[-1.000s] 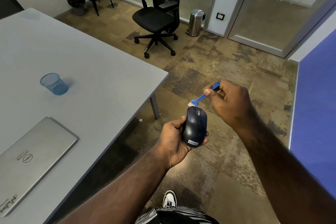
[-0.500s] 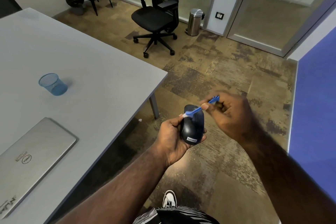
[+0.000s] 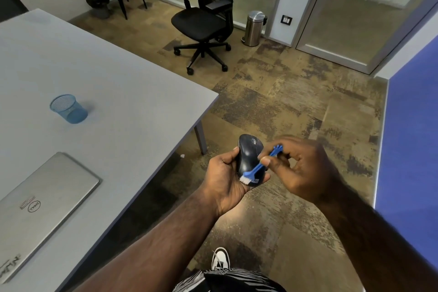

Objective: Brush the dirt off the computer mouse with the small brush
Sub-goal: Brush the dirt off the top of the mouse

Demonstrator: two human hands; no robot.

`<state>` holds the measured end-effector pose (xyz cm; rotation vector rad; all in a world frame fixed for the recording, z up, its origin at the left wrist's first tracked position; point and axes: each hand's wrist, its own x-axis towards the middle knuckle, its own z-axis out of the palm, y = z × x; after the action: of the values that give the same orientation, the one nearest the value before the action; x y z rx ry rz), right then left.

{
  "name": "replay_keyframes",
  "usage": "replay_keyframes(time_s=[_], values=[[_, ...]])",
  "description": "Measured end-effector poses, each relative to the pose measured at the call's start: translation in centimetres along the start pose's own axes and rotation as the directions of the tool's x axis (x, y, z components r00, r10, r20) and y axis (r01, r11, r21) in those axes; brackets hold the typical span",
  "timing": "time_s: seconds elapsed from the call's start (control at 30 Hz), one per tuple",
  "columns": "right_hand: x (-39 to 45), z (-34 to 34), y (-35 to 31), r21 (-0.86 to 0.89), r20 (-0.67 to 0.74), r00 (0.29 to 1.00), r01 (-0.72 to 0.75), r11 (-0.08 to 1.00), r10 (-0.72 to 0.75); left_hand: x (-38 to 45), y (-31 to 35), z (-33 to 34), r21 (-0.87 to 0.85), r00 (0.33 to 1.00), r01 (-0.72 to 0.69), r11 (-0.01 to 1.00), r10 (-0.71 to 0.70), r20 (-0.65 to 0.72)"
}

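Fingers (image 3: 267, 161) of the right hand (image 3: 301, 168) pinch the thin handle of the small blue brush (image 3: 258, 167), thumb pressed against the shaft about midway along it. Its white bristles (image 3: 245, 180) touch the near end of the dark computer mouse (image 3: 247, 156). Cupped in the left hand (image 3: 225, 178), the mouse sits in the palm with the thumb curled along its left side and 1 fingertip showing under its near right edge; its scroll wheel end points away from the person. Both hands are held over the floor, just off the corner of the grey table (image 3: 118, 102).

On the table, well apart from the hands, a blue mesh cup (image 3: 68, 109) stands upright; nothing can be seen inside it. Nearer the person, a closed silver laptop (image 3: 40, 206) lies flat. Across the room a steel pedal bin (image 3: 254, 28) stands closed beside an office chair (image 3: 203, 21).
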<state>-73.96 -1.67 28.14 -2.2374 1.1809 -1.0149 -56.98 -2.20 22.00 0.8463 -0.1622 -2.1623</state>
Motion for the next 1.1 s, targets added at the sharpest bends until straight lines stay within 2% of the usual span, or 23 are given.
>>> replay_keyframes(time_s=[0.13,0.17,0.33,0.47,0.53,0.7,0.77,0.83,0.9,1.03,1.1], values=[[0.1,-0.7,0.6,-0.048,-0.273,0.960,-0.082,0.995,0.066,-0.1,0.2,0.0,-0.017,1.000,-0.001,1.000,0.001,-0.027],[0.1,-0.8,0.7,-0.053,-0.301,0.951,-0.084,0.995,0.065,-0.2,0.3,0.0,-0.026,1.000,0.000,1.000,-0.001,-0.027],[-0.8,-0.9,1.2,0.003,-0.174,0.984,-0.046,0.999,0.046,-0.2,0.3,0.2,-0.054,1.000,-0.017,0.998,0.016,-0.026],[-0.6,-0.5,1.6,-0.015,-0.348,0.926,-0.164,0.986,0.148,-0.4,0.5,0.4,-0.060,1.000,0.003,0.998,-0.003,0.000],[-0.5,-0.4,1.6,-0.003,-0.363,0.923,-0.135,0.991,0.125,-0.5,0.5,0.6,-0.055,1.000,-0.001,0.998,0.001,0.003],[-1.0,0.1,1.3,0.088,-0.154,0.988,0.024,0.996,-0.010,-0.5,0.5,0.9,-0.068,1.000,-0.018,0.998,0.017,-0.013],[-1.1,0.4,1.4,0.075,-0.226,0.974,-0.017,0.997,0.034,-0.5,0.6,0.9,-0.091,1.000,-0.009,0.996,0.009,-0.010],[-1.0,0.4,1.7,0.070,-0.366,0.924,-0.096,0.993,0.115,-0.5,0.8,0.8,-0.113,1.000,-0.005,0.994,0.005,0.001],[-1.0,0.3,2.1,0.066,-0.441,0.885,-0.134,0.989,0.149,-0.6,0.9,0.7,-0.123,1.000,-0.003,0.992,0.004,0.005],[-1.4,0.6,2.1,0.068,-0.381,0.919,-0.080,0.994,0.100,-0.6,0.9,0.7,-0.127,1.000,-0.011,0.992,0.008,-0.018],[-1.0,0.5,2.1,0.043,-0.422,0.896,-0.128,0.991,0.134,-0.7,0.8,0.7,-0.100,1.000,-0.006,0.995,0.005,-0.014]])
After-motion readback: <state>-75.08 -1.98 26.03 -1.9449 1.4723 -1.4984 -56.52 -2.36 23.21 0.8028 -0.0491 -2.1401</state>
